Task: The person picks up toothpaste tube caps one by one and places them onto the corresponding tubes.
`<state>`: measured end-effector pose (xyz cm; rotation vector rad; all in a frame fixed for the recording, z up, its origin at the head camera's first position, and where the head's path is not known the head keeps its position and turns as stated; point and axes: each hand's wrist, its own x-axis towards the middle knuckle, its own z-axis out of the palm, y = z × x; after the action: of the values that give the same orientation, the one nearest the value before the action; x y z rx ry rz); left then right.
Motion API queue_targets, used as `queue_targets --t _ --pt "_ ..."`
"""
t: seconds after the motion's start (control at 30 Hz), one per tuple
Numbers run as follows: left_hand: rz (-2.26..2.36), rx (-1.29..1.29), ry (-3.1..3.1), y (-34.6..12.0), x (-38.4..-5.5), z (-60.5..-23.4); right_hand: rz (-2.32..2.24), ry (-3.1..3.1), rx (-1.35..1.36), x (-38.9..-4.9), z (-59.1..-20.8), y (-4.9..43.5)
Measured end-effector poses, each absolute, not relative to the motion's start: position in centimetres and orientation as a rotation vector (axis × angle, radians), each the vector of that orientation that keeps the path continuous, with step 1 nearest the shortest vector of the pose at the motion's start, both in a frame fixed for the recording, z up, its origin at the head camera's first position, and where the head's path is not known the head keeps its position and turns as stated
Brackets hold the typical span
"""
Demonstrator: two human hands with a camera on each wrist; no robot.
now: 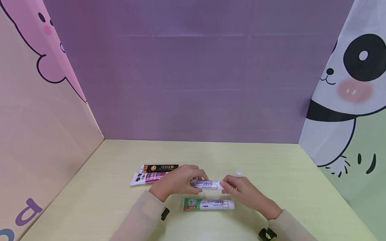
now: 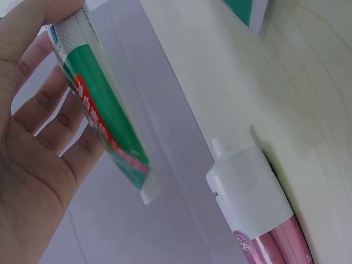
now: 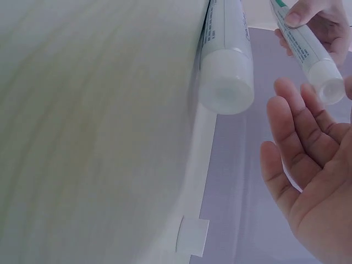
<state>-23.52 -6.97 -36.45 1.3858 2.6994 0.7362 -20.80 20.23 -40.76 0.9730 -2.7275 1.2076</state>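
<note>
My left hand [image 1: 184, 180] holds a green-and-white toothpaste tube [image 1: 206, 184] level above the table, thumb on one side and fingers on the other. In the left wrist view, its green part and red label [image 2: 104, 110] show below the thumb. At the tube's right end, my right hand [image 1: 241, 190] pinches the white cap [image 3: 330, 89] between thumb and fingertips; its other fingers are loosely bent. A second green-and-white toothpaste tube [image 1: 208, 204] lies in front of both hands, its capped end to the right.
Left of my left hand lie a purple-and-white toothpaste tube [image 1: 147, 178] and a black one [image 1: 161, 168], partly covered by the hand. A bare nozzle [image 2: 220, 147] shows on a pink-and-white tube. One loose white cap [image 1: 239, 172] sits behind my right hand. Walls enclose the table.
</note>
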Motion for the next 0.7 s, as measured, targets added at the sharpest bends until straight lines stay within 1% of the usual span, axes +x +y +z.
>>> queue_targets --t 0.7 --pt "0.719 1.356 2.706 -7.06 -23.44 -36.31 1.234 -2.683 0.949 -20.65 -40.32 20.43"
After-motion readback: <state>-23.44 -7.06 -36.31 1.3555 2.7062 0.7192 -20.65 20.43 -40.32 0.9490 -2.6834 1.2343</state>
